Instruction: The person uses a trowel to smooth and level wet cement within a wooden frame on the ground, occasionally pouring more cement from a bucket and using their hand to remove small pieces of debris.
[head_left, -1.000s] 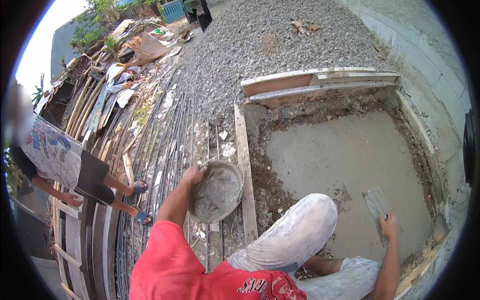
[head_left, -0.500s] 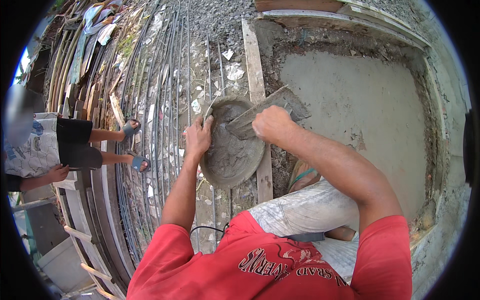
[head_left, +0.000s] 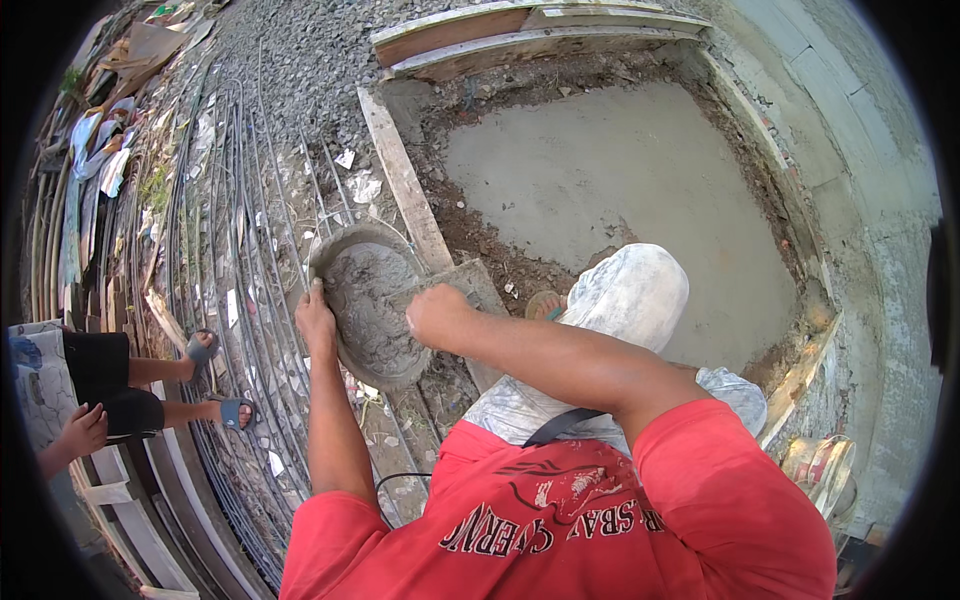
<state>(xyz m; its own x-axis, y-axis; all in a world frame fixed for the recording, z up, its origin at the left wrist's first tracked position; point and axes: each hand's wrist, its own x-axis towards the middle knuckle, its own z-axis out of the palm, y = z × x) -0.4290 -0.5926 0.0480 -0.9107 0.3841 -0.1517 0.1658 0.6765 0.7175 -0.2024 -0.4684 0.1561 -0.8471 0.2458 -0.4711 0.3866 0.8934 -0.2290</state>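
A round basin (head_left: 338, 241) of wet grey mortar (head_left: 372, 296) rests on the littered ground, left of a wooden board. My left hand (head_left: 316, 318) grips its left rim, thumb over the edge. My right hand (head_left: 440, 316) is closed on a mortar-caked rectangular plastering trowel (head_left: 478, 284), its handle hidden inside my fist. One end of the blade reaches over the mortar at the basin's right side; the other end sticks out past the rim, toward the board.
A wooden board (head_left: 405, 180) edges a shallow pit holding a smooth wet concrete slab (head_left: 610, 170). Long steel bars (head_left: 235, 200) lie to the left, where another person's sandaled feet (head_left: 237, 413) stand. Gravel (head_left: 300, 70) is beyond; a bucket (head_left: 822, 468) stands at lower right.
My view has swung rightward, so basin and slab appear farther left. My left hand stays on the rim. The trowel, still in my right hand, sits lower at the basin's right side.
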